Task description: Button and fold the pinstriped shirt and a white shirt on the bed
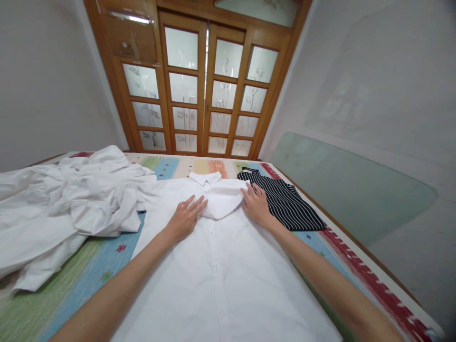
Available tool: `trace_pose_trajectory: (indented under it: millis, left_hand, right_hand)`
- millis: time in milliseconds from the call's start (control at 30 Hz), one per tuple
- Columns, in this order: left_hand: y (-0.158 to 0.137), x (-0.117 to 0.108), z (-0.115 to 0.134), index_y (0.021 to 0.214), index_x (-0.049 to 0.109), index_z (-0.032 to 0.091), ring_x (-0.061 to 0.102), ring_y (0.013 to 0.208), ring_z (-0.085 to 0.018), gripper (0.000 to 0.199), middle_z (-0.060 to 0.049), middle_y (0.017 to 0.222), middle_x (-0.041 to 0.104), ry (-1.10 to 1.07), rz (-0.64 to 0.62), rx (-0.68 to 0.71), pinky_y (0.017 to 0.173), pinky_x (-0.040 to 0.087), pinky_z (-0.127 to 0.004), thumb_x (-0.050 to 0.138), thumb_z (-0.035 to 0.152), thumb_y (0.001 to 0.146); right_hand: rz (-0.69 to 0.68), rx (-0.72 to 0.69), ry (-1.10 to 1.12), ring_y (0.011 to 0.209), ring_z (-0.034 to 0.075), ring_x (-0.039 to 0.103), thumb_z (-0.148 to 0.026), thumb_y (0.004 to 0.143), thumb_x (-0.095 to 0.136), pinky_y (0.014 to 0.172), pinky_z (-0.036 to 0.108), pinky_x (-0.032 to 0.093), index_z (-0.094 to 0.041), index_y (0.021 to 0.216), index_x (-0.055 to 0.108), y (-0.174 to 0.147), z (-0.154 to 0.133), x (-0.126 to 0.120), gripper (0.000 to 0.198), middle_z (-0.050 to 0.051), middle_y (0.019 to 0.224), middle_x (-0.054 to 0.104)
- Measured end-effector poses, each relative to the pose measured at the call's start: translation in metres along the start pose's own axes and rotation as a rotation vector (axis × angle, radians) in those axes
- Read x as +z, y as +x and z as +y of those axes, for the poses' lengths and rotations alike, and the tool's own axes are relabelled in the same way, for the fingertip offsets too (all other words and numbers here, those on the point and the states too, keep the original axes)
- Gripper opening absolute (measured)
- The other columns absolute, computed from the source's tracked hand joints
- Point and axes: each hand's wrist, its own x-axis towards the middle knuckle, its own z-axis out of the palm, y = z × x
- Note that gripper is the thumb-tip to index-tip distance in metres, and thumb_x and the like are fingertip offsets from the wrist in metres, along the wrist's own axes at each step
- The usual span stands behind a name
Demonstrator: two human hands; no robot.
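A white button-front shirt [231,275] lies spread out in front of me, its collar at the far end and its buttons running down the middle. Below the collar, a loose flap of its cloth droops in a curved fold. My left hand [185,218] rests on the shirt left of the fold, palm down with fingers spread, the fingertips touching the flap's edge. At the far right shoulder, my right hand [255,202] has its bent fingers closed on the flap's right end. The cloth hides part of its grip.
A crumpled heap of white cloth [89,194] lies on the left. Right of the shirt is a folded black garment with white stripes [290,202]. Both lie on a colourful patterned cover [103,266]. Walls flank both sides; wooden glass-paned doors [203,85] stand beyond.
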Motion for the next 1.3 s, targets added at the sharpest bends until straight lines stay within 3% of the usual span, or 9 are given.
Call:
trace_pose_trajectory:
  millis: [100, 233, 433, 533, 700, 833, 967, 1200, 1300]
  left_hand:
    - [0.003, -0.004, 0.002, 0.151, 0.031, 0.027, 0.024, 0.145, -0.027, 0.070, -0.002, 0.155, 0.037, 0.045, -0.025, 0.180, 0.108, 0.029, -0.040, 0.044, 0.006, 0.085]
    - [0.006, -0.007, 0.004, 0.151, 0.030, 0.028, 0.025, 0.145, -0.026, 0.067, -0.003, 0.154, 0.039, 0.071, -0.043, 0.288, 0.110, 0.026, -0.040, 0.046, 0.011, 0.088]
    - [0.006, -0.009, 0.008, 0.144, 0.041, 0.026, 0.045, 0.132, -0.023, 0.060, -0.006, 0.142, 0.054, 0.025, -0.024, 0.251, 0.100, 0.036, -0.036, 0.046, 0.006, 0.088]
    - [0.006, -0.010, 0.010, 0.138, 0.047, 0.025, 0.054, 0.115, -0.023, 0.056, -0.007, 0.126, 0.064, 0.024, -0.012, 0.227, 0.092, 0.039, -0.036, 0.047, 0.004, 0.086]
    - [0.005, -0.016, 0.013, 0.126, 0.056, 0.018, 0.056, 0.096, -0.026, 0.041, -0.010, 0.103, 0.065, 0.111, 0.002, 0.142, 0.081, 0.041, -0.039, 0.050, 0.008, 0.086]
    - [0.003, -0.020, 0.016, 0.099, 0.063, 0.015, 0.055, 0.094, -0.027, 0.019, -0.011, 0.092, 0.063, 0.168, 0.037, 0.157, 0.082, 0.042, -0.040, 0.049, 0.009, 0.088]
    - [0.002, -0.021, 0.018, 0.083, 0.060, 0.017, 0.055, 0.098, -0.025, 0.021, -0.009, 0.082, 0.062, 0.172, 0.088, 0.228, 0.090, 0.042, -0.040, 0.044, 0.005, 0.090]
    - [0.003, -0.018, 0.018, 0.080, 0.058, 0.018, 0.058, 0.093, -0.022, 0.028, -0.006, 0.077, 0.062, 0.065, 0.078, 0.305, 0.099, 0.044, -0.041, 0.039, 0.000, 0.090]
    - [0.004, -0.017, 0.018, 0.082, 0.058, 0.019, 0.059, 0.092, -0.021, 0.029, -0.005, 0.078, 0.062, 0.014, 0.066, 0.371, 0.100, 0.043, -0.041, 0.036, 0.001, 0.092]
  right_hand:
    - [-0.051, 0.136, 0.037, 0.113, 0.030, 0.047, -0.018, 0.081, 0.057, 0.091, 0.037, 0.035, -0.015, 0.135, 0.050, 0.004, 0.009, 0.002, 0.054, 0.015, 0.133, 0.054]
    - [-0.069, 0.156, 0.062, 0.101, 0.025, 0.051, -0.011, 0.082, 0.053, 0.082, 0.032, 0.036, -0.012, 0.129, 0.051, 0.006, 0.015, 0.006, 0.047, 0.013, 0.111, 0.060]
    - [-0.038, 0.088, 0.045, 0.098, 0.024, 0.051, -0.017, 0.087, 0.050, 0.080, 0.031, 0.034, -0.014, 0.099, 0.059, 0.003, 0.017, 0.009, 0.015, 0.012, 0.102, 0.059]
    - [-0.059, 0.105, 0.003, 0.096, 0.024, 0.051, -0.022, 0.089, 0.052, 0.077, 0.031, 0.034, -0.013, 0.099, 0.058, 0.003, 0.017, 0.008, 0.015, 0.012, 0.102, 0.059]
    - [-0.080, 0.062, -0.082, 0.095, 0.024, 0.053, -0.010, 0.085, 0.050, 0.073, 0.030, 0.033, -0.013, 0.097, 0.059, 0.006, 0.017, 0.003, 0.015, 0.014, 0.101, 0.062]
    - [-0.106, 0.049, -0.131, 0.087, 0.021, 0.059, -0.006, 0.088, 0.045, 0.066, 0.029, 0.032, -0.013, 0.100, 0.060, 0.007, 0.020, -0.001, 0.020, 0.013, 0.097, 0.065]
    - [-0.187, 0.065, -0.175, 0.079, 0.020, 0.064, -0.009, 0.093, 0.041, 0.059, 0.028, 0.030, -0.014, 0.109, 0.058, 0.007, 0.022, -0.001, 0.024, 0.012, 0.089, 0.069]
    - [-0.257, -0.273, -0.164, 0.087, 0.022, 0.064, -0.010, 0.093, 0.046, 0.070, 0.028, 0.035, -0.013, 0.099, 0.063, 0.008, 0.023, -0.009, 0.019, 0.014, 0.091, 0.069]
    - [-0.246, -0.318, -0.162, 0.090, 0.022, 0.062, -0.007, 0.090, 0.046, 0.072, 0.028, 0.035, -0.013, 0.097, 0.063, 0.009, 0.025, -0.008, 0.019, 0.014, 0.093, 0.069]
